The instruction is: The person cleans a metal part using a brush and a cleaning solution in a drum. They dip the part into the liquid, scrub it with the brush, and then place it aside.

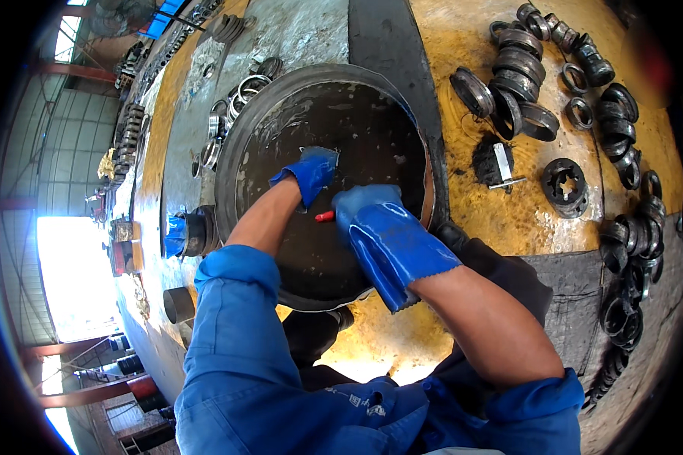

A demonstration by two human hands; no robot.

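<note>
Both my hands wear blue rubber gloves and work over a wide round tub (239, 189) of dark, murky liquid. My left hand (311, 171) reaches down into the liquid near the middle; its fingers are hidden, and a thin pale edge shows beside them. My right hand (368, 208) is closed just above the surface, to the right of the left hand. Out of its left side sticks the red handle end (325, 217) of a tool. The rest of that tool is hidden by the glove, so its kind does not show.
Shiny metal rings (243, 91) lie by the tub's upper left rim. Dark metal rings (517, 72) and a slotted round part (564, 184) rest on the yellow floor at right, near a small metal block (502, 163). A short metal cylinder (179, 305) stands at lower left.
</note>
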